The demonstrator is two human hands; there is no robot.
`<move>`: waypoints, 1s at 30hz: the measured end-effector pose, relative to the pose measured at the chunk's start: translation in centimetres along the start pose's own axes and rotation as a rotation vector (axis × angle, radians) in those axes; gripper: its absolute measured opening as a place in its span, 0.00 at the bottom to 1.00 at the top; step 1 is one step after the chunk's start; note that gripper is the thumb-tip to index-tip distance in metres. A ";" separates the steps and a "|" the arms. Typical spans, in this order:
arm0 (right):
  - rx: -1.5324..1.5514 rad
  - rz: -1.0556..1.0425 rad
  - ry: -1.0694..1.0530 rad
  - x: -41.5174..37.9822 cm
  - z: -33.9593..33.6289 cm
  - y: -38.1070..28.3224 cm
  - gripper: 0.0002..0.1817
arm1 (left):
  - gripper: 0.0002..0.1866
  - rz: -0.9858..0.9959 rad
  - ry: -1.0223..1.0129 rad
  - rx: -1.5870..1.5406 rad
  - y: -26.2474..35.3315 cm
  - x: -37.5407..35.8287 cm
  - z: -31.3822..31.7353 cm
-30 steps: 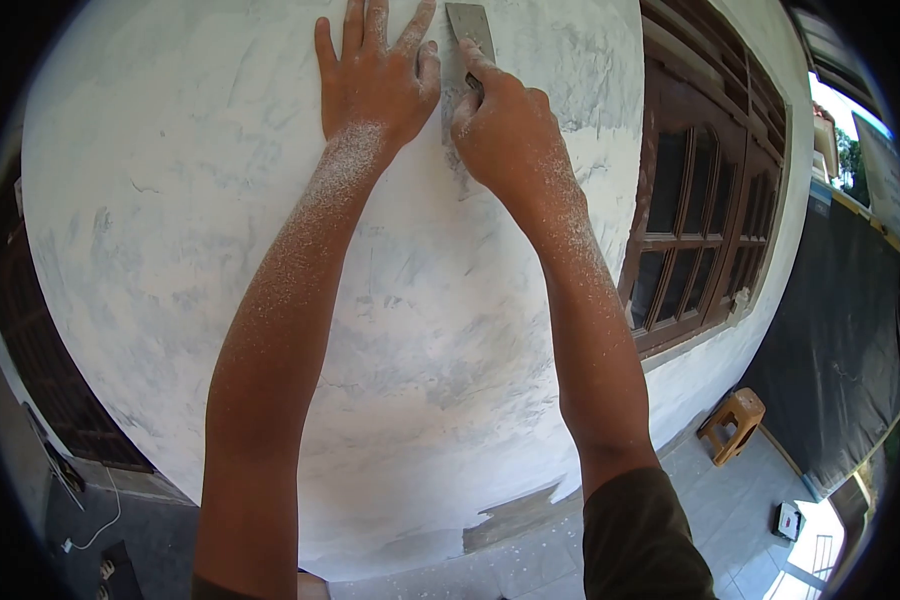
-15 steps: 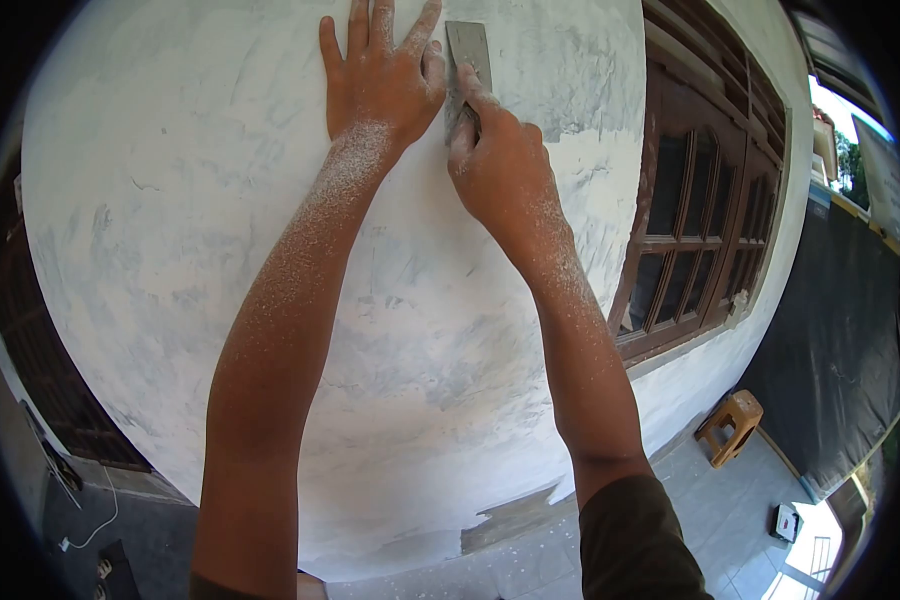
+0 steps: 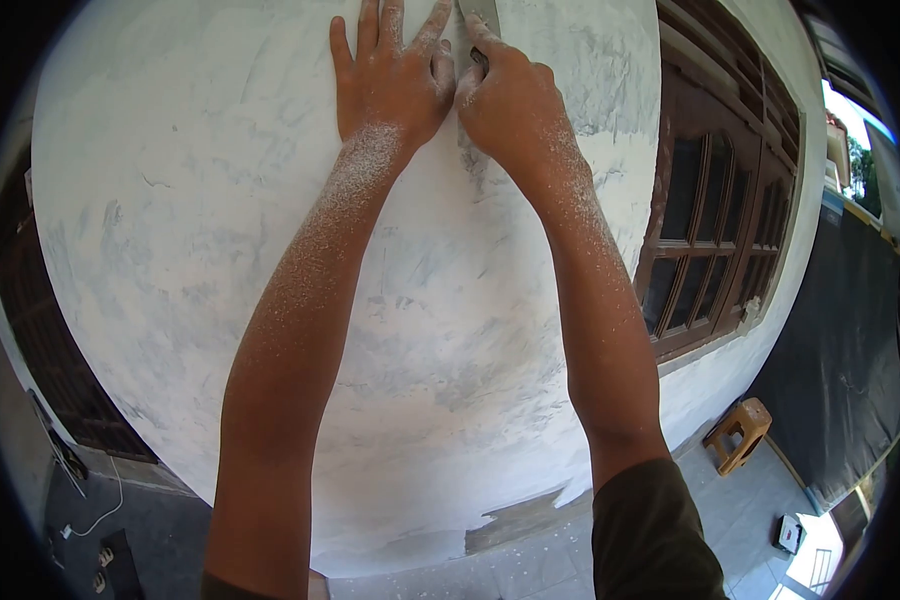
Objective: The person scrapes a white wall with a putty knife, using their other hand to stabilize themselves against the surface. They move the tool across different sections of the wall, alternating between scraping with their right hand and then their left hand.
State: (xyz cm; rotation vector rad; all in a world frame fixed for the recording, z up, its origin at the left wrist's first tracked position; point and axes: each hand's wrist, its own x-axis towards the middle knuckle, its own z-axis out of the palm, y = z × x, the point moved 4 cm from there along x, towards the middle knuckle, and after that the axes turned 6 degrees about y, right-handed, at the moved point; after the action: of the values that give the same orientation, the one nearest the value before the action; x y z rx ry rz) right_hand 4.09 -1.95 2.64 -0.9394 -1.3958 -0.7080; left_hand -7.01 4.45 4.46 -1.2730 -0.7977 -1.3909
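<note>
My left hand (image 3: 395,85) lies flat against the white, grey-streaked wall (image 3: 440,330), fingers spread, its fingertips cut off by the top edge. Beside it, my right hand (image 3: 515,105) grips a putty knife (image 3: 480,12) with the forefinger stretched along the blade. The blade points up and reaches out of view at the top; most of the handle is hidden in my fist. White dust speckles both hands and forearms.
A brown wooden window (image 3: 705,230) is set in the wall on the right. Below it a brown plastic stool (image 3: 738,436) stands on the tiled floor near a black sheet (image 3: 840,340). At lower left a white cable (image 3: 105,512) lies on the floor.
My right hand has slid the putty knife upward along the wall, so its blade now leaves the view. My left hand stays flat on the wall; the view has shifted slightly.
</note>
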 end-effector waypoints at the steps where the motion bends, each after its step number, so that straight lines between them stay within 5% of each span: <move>1: 0.014 0.087 -0.121 -2.1 -0.2 0.4 0.26 | 0.29 -0.012 0.008 -0.025 -0.2 0.0 0.2; 4: -0.080 -0.071 -0.028 -8.4 -0.2 0.3 0.28 | 0.29 -0.011 0.026 -0.032 -0.1 -0.2 0.5; 9: -0.011 -0.057 0.010 1.3 0.3 0.2 0.26 | 0.29 0.032 0.052 0.030 0.0 0.0 0.4; 14: -0.028 0.036 -0.138 -8.2 -0.8 1.2 0.28 | 0.29 -0.021 0.018 -0.005 0.0 -0.1 0.6; 19: -0.014 -0.040 0.009 1.4 0.7 0.7 0.26 | 0.29 0.009 0.042 0.012 0.0 -0.1 0.0; 24: -0.102 -0.003 -0.103 -8.6 0.1 1.9 0.29 | 0.29 -0.001 0.039 -0.027 0.1 -0.3 0.2; 30: 0.012 -0.014 -0.001 -0.6 0.3 1.6 0.26 | 0.29 -0.015 0.031 -0.033 -0.1 0.0 0.1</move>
State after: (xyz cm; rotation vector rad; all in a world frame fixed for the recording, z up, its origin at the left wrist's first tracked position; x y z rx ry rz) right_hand 5.28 -0.97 1.77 -0.9213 -1.4071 -0.7093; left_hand -7.07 4.61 4.51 -1.2700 -0.7671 -1.4375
